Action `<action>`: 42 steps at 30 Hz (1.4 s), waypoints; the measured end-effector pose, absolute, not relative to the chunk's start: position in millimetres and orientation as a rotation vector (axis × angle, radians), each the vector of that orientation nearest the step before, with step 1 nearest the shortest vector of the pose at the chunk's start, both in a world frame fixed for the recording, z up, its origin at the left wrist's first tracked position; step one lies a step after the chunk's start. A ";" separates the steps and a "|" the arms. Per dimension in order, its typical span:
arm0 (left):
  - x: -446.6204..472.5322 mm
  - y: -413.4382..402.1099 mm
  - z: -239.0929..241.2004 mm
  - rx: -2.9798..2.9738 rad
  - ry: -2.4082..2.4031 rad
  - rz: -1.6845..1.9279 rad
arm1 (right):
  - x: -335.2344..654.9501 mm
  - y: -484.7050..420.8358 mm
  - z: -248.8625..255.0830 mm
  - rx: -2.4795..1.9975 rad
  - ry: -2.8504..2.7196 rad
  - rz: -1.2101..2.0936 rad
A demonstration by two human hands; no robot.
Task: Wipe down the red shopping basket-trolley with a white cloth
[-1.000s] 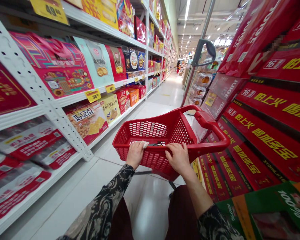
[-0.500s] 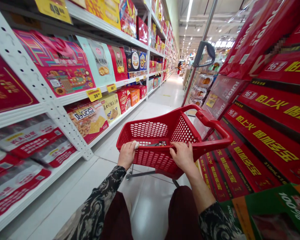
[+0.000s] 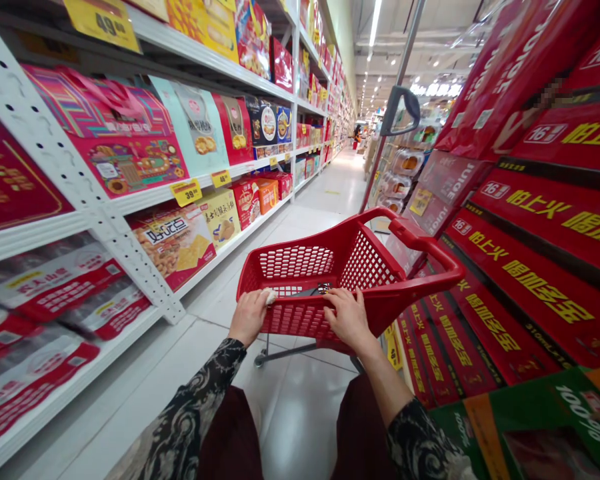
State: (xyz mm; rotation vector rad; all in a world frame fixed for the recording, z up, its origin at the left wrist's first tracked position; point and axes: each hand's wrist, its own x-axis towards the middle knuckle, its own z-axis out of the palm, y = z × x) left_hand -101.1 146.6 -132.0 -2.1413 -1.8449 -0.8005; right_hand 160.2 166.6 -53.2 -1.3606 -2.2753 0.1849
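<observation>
A supermarket aisle runs away into the distance. White shelving [image 3: 105,213] with boxed biscuits and yellow price tags [image 3: 185,191] stands on the left, and a tall stack of red cartons [image 3: 530,220] crowds in on the right, with a green carton [image 3: 530,427] at the near right corner. Between them the pale tiled floor [image 3: 300,400] lies bare. The red basket cart [image 3: 330,267] stands in the middle of it, just ahead of the person's knees, angled a little with its far right corner and looped handle close beside the red cartons. A grey grip on a slanted pole [image 3: 400,110] rises beyond it. Both hands are on the cart's near rim. The left hand [image 3: 249,315] is curled over the near left corner, pinching a small white wad [image 3: 269,296], perhaps tissue, against the plastic. The right hand [image 3: 349,319] is hooked over the rim further right, fingers spread along its top edge. The basket looks almost empty, though something small and dark shows at the bottom. The step in hand appears to be guiding the cart along the aisle. With the right side so near the stack, any push forward calls for an even grip from both hands and a slight bias to the left to clear the cartons.
</observation>
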 end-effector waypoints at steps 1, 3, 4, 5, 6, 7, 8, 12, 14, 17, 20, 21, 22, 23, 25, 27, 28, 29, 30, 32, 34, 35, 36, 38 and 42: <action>-112.3 144.6 -136.2 -2.138 -1.862 -0.803 | 161.2 166.8 -52.8 -1.361 -2.273 0.186; -134.3 141.0 -144.8 -2.134 -1.895 -0.840 | 162.2 166.9 -52.1 -1.367 -2.270 0.188; -143.8 139.7 -148.8 -2.136 -1.904 -0.879 | 162.3 166.6 -51.8 -1.371 -2.272 0.188; -151.5 138.8 -152.1 -2.143 -1.909 -0.927 | 162.2 166.2 -51.5 -1.374 -2.275 0.188; -156.9 138.5 -154.7 -2.143 -1.913 -0.983 | 161.8 165.6 -51.1 -1.377 -2.279 0.184; -159.4 138.6 -156.3 -2.140 -1.917 -1.037 | 161.2 164.8 -50.7 -1.382 -2.282 0.177; -158.8 139.0 -156.9 -2.136 -1.919 -1.086 | 160.2 163.8 -50.3 -1.390 -2.284 0.165; -131.7 140.7 -150.9 -2.126 -1.875 -1.176 | 154.1 159.6 -50.5 -1.427 -2.283 0.096; -112.8 140.9 -145.5 -2.097 -1.867 -1.175 | 151.5 158.6 -52.5 -1.440 -2.277 0.068; -94.2 140.6 -139.0 -2.015 -1.916 -1.157 | 150.7 158.8 -56.2 -1.456 -2.259 0.046; -93.7 139.3 -137.0 -2.038 -1.923 -1.130 | 153.0 159.6 -57.8 -1.450 -2.254 0.050; -96.8 138.7 -137.5 -2.064 -1.924 -1.103 | 153.9 159.8 -57.6 -1.444 -2.258 0.055; -100.7 138.1 -138.3 -2.070 -1.941 -1.068 | 154.6 159.8 -57.3 -1.436 -2.262 0.060; -104.9 137.6 -139.5 -2.052 -1.971 -1.035 | 155.0 159.8 -56.8 -1.428 -2.268 0.065; -112.7 137.3 -142.3 -1.982 -2.025 -1.017 | 154.8 159.4 -56.0 -1.411 -2.281 0.070; -118.4 137.6 -144.3 -1.954 -2.030 -1.070 | 153.5 158.7 -55.8 -1.403 -2.288 0.069; -120.4 137.8 -144.7 -1.969 -2.012 -1.104 | 152.7 158.3 -55.9 -1.403 -2.287 0.065; -121.9 137.9 -144.5 -1.987 -1.992 -1.129 | 152.0 157.9 -56.1 -1.403 -2.285 0.062; -122.9 137.8 -143.7 -1.996 -1.977 -1.141 | 151.4 157.6 -56.4 -1.402 -2.283 0.061; -122.5 137.6 -140.4 -2.003 -1.953 -1.147 | 151.0 156.9 -57.0 -1.390 -2.288 0.066; -116.4 137.8 -135.5 -2.045 -1.920 -1.155 | 151.2 156.6 -57.4 -1.379 -2.296 0.077; -110.3 138.4 -132.7 -2.082 -1.900 -1.160 | 151.3 156.5 -57.6 -1.378 -2.296 0.082; -102.1 139.3 -129.9 -2.128 -1.875 -1.165 | 151.3 156.4 -57.7 -1.380 -2.293 0.084; -80.3 142.2 -125.0 -2.238 -1.808 -1.156 | 151.2 156.4 -57.7 -1.388 -2.283 0.085; -39.3 148.9 -119.2 -2.400 -1.693 -1.091 | 151.3 156.0 -57.1 -1.389 -2.280 0.087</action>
